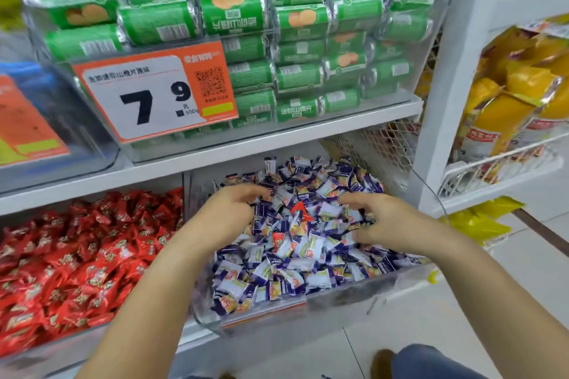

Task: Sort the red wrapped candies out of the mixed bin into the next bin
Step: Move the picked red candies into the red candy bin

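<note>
Head view, the only one. Both hands were down in the mixed bin (308, 314), a clear tub on the lower shelf (154, 169), heaped with purple-and-white candies (277, 274). The left hand (229, 212) lay on the left side of the pile, the right hand (385, 221) on the right, with a gap between them. My read: they were spread like that to part the heap and expose what was buried.

Grip state: left fingers curled loosely into the candies, right fingers spread and bent over them. Neither visibly pinched anything, so I'd call both open, though the fingertips were partly sunk in the wrappers.

The target sat right in that gap: one red candy (300, 212), bright orange-red, crinkled, corner poking up, half covered by purple ones. A second reddish wrapper (278, 237) lay just below it; too blurred to confirm it as the same kind.

The destination, the next bin (46, 344) to the left, was already full of red wrapped candies (77, 264) and touching the mixed bin's side. Short carry for the left hand.
</note>
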A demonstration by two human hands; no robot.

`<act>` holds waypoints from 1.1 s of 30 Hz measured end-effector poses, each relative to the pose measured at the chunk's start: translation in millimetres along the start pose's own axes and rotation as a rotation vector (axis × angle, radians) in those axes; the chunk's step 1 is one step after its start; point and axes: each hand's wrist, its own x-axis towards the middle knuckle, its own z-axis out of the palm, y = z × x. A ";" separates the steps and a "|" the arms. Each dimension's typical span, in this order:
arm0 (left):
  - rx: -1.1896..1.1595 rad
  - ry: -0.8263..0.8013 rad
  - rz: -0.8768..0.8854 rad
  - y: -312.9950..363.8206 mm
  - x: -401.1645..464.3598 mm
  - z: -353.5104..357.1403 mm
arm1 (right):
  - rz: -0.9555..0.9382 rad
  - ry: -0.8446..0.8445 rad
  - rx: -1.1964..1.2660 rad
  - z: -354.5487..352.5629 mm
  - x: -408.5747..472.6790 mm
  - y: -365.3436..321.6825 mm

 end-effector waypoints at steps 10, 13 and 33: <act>0.237 -0.226 -0.420 7.4 15.8 28.7 | 0.280 -0.335 -0.430 0.2 20.9 -21.2; -0.039 -0.185 -0.487 6.4 23.7 34.7 | 0.332 -0.459 -0.344 1.0 29.4 -26.2; -0.254 0.028 0.002 14.4 -6.0 18.6 | 0.014 -0.238 0.035 9.5 12.3 -19.7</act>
